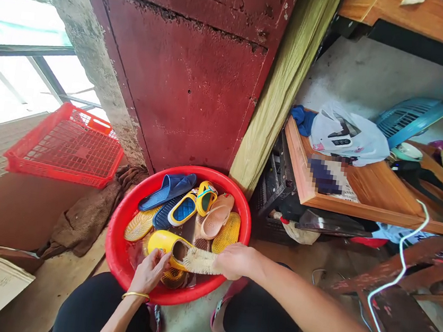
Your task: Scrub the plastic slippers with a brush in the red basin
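Clock: read on the red basin (113, 247), 12 away from the person.
Yellow shoe: (158, 241) inside the basin, towards 7 o'clock, toe pointing to 10.
Left hand: (149, 272) at 7 o'clock, fingers part-curled, gripping the shoe's near side.
Right hand: (234, 261) at 4 o'clock, closed around a brush (201, 261).
Bristles: against the shoe's heel opening.
Other footwear: blue slipper (168, 192) at 11 o'clock, small yellow clog (204, 200) at 1, beige shoe (216, 220) at 2.
Outside: red crate (83, 152) at 10 o'clock, door (185, 92) at 12, table (386, 190) with white bag (352, 138) at 2.
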Tool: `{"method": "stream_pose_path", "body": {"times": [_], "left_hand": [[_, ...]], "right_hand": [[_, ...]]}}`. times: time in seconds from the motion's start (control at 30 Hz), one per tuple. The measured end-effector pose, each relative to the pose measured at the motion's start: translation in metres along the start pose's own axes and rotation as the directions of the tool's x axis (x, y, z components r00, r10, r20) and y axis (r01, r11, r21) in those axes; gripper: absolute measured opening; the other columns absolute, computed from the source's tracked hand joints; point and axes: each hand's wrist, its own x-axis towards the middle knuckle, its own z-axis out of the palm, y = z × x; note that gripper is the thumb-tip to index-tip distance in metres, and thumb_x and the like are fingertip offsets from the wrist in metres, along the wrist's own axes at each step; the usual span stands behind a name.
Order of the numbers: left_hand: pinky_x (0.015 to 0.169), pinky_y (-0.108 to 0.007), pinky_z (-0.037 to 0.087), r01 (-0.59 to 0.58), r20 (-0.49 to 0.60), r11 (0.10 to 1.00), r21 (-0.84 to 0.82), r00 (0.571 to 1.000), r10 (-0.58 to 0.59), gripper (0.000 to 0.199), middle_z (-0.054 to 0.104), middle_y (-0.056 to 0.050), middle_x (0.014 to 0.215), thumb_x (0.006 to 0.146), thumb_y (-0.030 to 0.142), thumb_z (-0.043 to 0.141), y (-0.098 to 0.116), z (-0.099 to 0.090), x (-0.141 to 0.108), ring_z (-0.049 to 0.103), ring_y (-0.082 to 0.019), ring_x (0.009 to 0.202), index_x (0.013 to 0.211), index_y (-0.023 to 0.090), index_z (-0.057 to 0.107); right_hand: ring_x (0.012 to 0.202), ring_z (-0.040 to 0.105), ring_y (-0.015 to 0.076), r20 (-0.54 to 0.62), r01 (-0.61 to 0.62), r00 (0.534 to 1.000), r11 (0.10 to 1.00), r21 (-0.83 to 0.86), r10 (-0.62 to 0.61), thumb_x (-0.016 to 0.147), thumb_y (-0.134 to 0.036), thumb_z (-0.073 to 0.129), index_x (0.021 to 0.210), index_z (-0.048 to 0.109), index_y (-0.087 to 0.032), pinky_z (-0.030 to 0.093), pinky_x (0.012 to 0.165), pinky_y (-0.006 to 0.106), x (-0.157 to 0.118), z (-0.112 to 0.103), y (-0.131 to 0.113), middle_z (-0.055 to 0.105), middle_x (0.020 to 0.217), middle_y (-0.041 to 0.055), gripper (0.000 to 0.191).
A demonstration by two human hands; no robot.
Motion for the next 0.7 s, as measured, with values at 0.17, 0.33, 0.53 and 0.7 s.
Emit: {"method": "stream_pose_path", "body": {"times": [0.17, 0.33, 0.53, 0.7], "left_hand": [[0.077, -0.044, 0.054, -0.069, -0.189, 0.909, 0.411, 0.969, 0.159, 0.048, 0.068, -0.007, 0.079, 0.082, 0.071, 0.049, 0.001, -0.005, 0.009, 0.07, -0.031, 0.082, 0.09, 0.025, 0.057], [0.109, -0.061, 0.041, -0.192, -0.232, 0.86, 0.473, 0.914, 0.332, 0.081, 0.046, -0.028, 0.146, 0.08, 0.068, 0.056, -0.014, -0.004, 0.024, 0.044, -0.045, 0.141, 0.139, 0.012, 0.051], [0.113, -0.057, 0.042, -0.246, -0.147, 0.908, 0.337, 0.94, 0.309, 0.073, 0.049, -0.02, 0.145, 0.082, 0.057, 0.059, -0.036, 0.0, 0.035, 0.048, -0.038, 0.138, 0.144, 0.018, 0.05], [0.113, -0.059, 0.041, -0.285, -0.118, 0.904, 0.317, 0.935, 0.336, 0.073, 0.047, -0.019, 0.146, 0.08, 0.053, 0.061, -0.042, -0.001, 0.037, 0.045, -0.04, 0.14, 0.145, 0.02, 0.05]], "right_hand": [[0.053, 0.061, 0.0252, -0.037, 0.042, 0.998, 0.999, -0.001, -0.042, 0.047, -0.008, 0.08, 0.039, 0.052, -0.027, 0.053, 0.06, 0.042, 0.02, 0.017, 0.006, 0.049, 0.041, -0.0008, 0.035], [0.055, 0.062, 0.0255, -0.017, 0.035, 0.999, 0.998, 0.047, -0.034, 0.051, -0.005, 0.077, 0.043, 0.054, -0.025, 0.054, 0.065, 0.048, 0.027, 0.023, 0.009, 0.048, 0.04, -0.0022, 0.032], [0.058, 0.064, 0.0275, 0.317, 0.083, 0.948, 0.989, -0.12, -0.041, 0.053, -0.006, 0.074, 0.047, 0.059, -0.026, 0.055, 0.062, 0.048, 0.045, 0.018, 0.001, 0.052, 0.042, -0.0018, 0.026], [0.044, 0.057, 0.0233, 0.147, 0.052, 0.987, 0.992, 0.116, -0.069, 0.056, -0.014, 0.076, 0.044, 0.061, -0.027, 0.05, 0.05, 0.039, 0.055, 0.023, -0.002, 0.049, 0.037, -0.0016, 0.024]]}}
